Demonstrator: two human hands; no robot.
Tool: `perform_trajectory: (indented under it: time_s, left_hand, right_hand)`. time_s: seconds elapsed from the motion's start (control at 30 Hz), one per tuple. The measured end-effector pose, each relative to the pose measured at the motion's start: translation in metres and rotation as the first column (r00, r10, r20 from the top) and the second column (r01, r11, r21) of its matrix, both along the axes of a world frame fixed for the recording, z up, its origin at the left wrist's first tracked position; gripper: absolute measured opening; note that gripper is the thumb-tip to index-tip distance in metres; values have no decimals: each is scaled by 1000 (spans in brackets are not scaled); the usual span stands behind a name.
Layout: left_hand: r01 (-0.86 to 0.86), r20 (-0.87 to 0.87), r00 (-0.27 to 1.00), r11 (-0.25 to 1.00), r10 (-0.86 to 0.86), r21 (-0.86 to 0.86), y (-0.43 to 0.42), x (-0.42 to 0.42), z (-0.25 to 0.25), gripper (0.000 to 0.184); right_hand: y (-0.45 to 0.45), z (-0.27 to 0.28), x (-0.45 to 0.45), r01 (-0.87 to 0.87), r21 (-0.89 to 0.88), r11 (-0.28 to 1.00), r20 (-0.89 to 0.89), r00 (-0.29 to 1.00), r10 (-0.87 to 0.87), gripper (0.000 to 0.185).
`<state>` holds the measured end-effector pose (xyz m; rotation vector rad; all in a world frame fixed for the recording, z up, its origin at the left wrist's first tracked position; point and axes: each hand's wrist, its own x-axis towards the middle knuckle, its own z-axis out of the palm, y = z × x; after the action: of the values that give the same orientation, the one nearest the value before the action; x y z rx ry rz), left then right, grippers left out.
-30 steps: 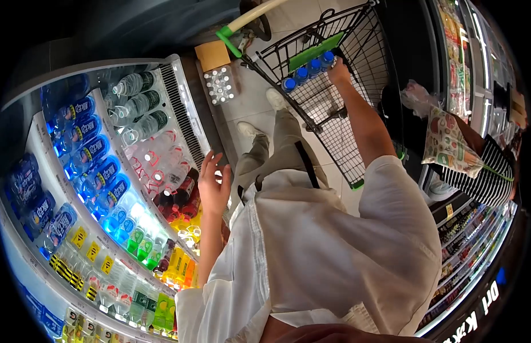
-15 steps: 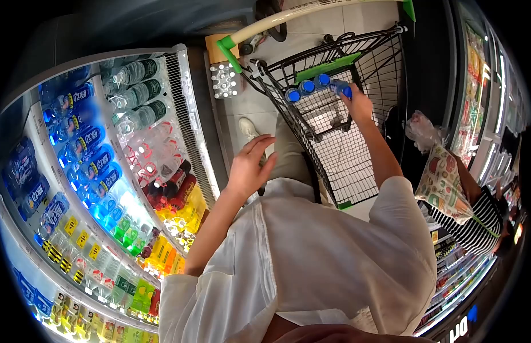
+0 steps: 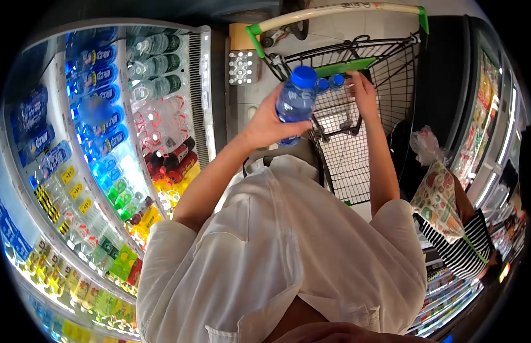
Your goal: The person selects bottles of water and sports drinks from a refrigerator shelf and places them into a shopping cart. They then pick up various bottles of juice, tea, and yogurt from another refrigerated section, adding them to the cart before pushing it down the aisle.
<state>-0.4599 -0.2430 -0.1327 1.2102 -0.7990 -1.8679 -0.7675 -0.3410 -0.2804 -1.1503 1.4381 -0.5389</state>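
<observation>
My left hand [image 3: 271, 122] is wrapped around a clear blue bottle [image 3: 296, 103] with a blue cap, held upright in front of my body and close to the camera. Beyond it, a shopping cart [image 3: 396, 68] of black wire has more blue-capped bottles [image 3: 336, 82] standing in it near the handle end. The held bottle partly hides that group. My right hand [image 3: 364, 94] hovers over the cart basket, just right of the capped bottles, with its fingers loosely apart and nothing seen in them.
A lit drinks cooler [image 3: 111, 160] with several rows of bottles runs along my left. A shrink-wrapped bottle pack [image 3: 241, 67] sits on the floor by the cart. On the right, a person in a striped sleeve [image 3: 454, 246] has a patterned bag [image 3: 443, 200].
My left hand was empty with fingers spread; now it grips a blue bottle, higher up and nearer the cart. My right hand has let go of a blue-capped bottle.
</observation>
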Motion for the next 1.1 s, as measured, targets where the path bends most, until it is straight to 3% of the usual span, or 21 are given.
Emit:
perform_trajectory:
  time_s: [0.03,0.07,0.13,0.17,0.2,0.23,0.3,0.4,0.43,0.47,0.5,0.53,0.57,0.6,0.63,0.7,0.73,0.77,0.9,1.0,1.1]
  left_hand:
    - [-72,-2,997,997,72,-18,0,16,3,59]
    - [-150,2,989,988,150,-48,-3,33,3,57]
    - [-289,16,957,957,289,35,5,64,6,66]
    - [-342,17,939,939,342,-36,5,76,16,71]
    - [-364,76,925,926,372,-99,7,90,21,70]
    - [-419,39,904,902,425,-106,12,100,26,70]
    - [-537,-45,843,839,536,-84,29,119,23,74]
    - [-664,-218,696,729,684,169,61,143,26,100]
    - [-668,-311,658,722,686,179,71,153,26,100]
    - [-670,-405,617,721,675,180,78,163,25,99]
    - [-703,-356,610,691,708,170,84,170,30,97]
    - [-735,-308,601,662,737,150,91,174,37,95]
    - [-755,-334,566,637,754,156,98,180,40,90]
    - [-776,-383,536,618,752,127,104,184,48,76]
    - [-796,-372,522,595,767,109,112,190,53,75]
    - [-813,-332,520,575,787,90,132,201,51,79]
    - [-810,-300,533,580,791,90,145,210,46,83]
    - [-795,-318,542,597,778,104,155,217,44,83]
    - [-777,-347,537,611,769,152,175,243,48,86]
    - [-771,-359,557,627,749,109,182,264,51,88]
    - [-756,-395,588,653,706,41,188,287,50,92]
  right_hand:
    - [-5,-85,-24,-248,-163,955,-471,870,145,63]
    - [-17,-107,-21,-263,92,960,-609,749,263,69]
    - [-30,-180,-18,-325,255,911,-612,675,412,93]
    - [-34,-215,-18,-408,258,876,-630,616,473,103]
    - [-39,-222,-5,-399,449,799,-645,474,599,104]
    - [-33,-231,3,-417,464,782,-753,280,596,108]
    - [-28,-242,-1,-328,511,795,-730,323,602,105]
    - [-21,-174,13,-282,598,750,-661,355,661,93]
    - [-16,-183,5,-314,571,759,-665,365,652,91]
    - [-20,-155,16,-299,617,728,-644,341,685,88]
    - [-11,-225,-27,-413,501,761,-736,260,625,85]
    - [-14,-185,-13,-326,545,773,-721,288,630,83]
    - [-12,-197,-33,-374,468,801,-763,286,579,83]
    - [-15,-182,-41,-464,418,781,-779,260,571,81]
    - [-11,-146,-38,-491,362,793,-791,288,539,80]
    - [-8,-46,-12,-548,355,757,-819,208,534,75]
    - [-7,-30,-21,-607,274,746,-851,209,482,63]
    - [-10,8,-18,-692,166,703,-856,252,450,48]
    - [-24,214,84,-799,-69,597,-798,403,448,34]
    - [-23,316,194,-694,-231,682,-385,709,591,25]
    - [-18,340,316,-542,-387,746,21,804,595,31]
